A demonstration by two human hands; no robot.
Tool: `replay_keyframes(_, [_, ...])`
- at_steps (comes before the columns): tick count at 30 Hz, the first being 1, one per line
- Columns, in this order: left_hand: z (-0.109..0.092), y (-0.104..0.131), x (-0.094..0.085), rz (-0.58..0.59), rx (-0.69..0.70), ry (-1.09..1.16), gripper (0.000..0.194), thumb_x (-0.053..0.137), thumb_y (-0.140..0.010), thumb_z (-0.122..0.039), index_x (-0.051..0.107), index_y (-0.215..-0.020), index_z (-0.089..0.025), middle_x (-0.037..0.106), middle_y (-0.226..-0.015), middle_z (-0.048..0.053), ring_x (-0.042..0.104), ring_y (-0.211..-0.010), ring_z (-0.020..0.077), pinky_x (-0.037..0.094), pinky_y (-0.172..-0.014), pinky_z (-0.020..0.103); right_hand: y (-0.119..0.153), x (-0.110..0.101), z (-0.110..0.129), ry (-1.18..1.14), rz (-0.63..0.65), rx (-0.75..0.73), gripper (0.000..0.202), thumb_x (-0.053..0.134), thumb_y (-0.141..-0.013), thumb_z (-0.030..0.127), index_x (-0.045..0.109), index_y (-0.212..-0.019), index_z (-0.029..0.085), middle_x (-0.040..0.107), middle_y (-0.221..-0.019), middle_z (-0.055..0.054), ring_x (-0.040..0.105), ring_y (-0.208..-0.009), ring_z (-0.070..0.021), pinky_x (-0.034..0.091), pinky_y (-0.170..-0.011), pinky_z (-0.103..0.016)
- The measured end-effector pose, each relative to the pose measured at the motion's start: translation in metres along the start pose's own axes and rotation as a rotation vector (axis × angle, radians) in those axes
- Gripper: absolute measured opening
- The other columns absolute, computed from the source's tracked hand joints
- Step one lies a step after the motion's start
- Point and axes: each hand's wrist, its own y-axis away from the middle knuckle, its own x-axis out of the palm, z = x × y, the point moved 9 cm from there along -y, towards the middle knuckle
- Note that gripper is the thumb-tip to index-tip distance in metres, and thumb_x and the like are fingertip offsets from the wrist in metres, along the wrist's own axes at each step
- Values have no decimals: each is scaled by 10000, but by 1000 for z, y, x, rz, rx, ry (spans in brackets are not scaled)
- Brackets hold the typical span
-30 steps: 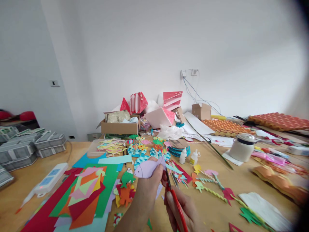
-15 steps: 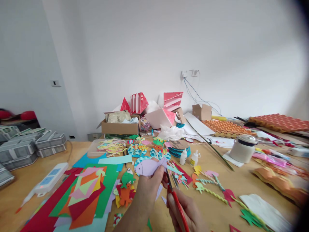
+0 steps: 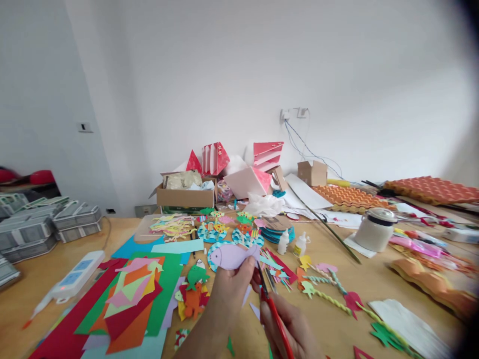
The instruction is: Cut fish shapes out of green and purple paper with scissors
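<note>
A purple paper fish with a drawn eye and gill line is pinched near its tail by my left hand. My right hand grips red-handled scissors; their dark blades point up and reach the edge of the fish's tail. Below the fish, cut paper animals lie in a pile, with a green one and an orange one on top. Small purple scraps rest on the table between my hands. Exactly how far the blades are apart is hard to see.
Coloured paper sheets are stacked at left beside a white power strip. Two small glue bottles stand past my hands. Farther right are twisted paper garlands and a white lidded mug. A cardboard box sits at the back.
Almost nothing differs. The whole view has shifted very slightly, and both hands keep the same hold on the fish and the scissors.
</note>
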Motion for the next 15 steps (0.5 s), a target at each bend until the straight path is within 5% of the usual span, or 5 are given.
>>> replay_keyframes(15, [9, -4, 0, 83, -82, -106, 206, 531, -715, -278, 556, -575, -128, 534, -453, -19, 481, -416, 81, 385, -437, 183, -2, 0, 0, 81, 69, -27, 385, 429, -797, 525, 443, -602, 192, 344, -548, 43, 336, -497, -110, 284, -417, -198])
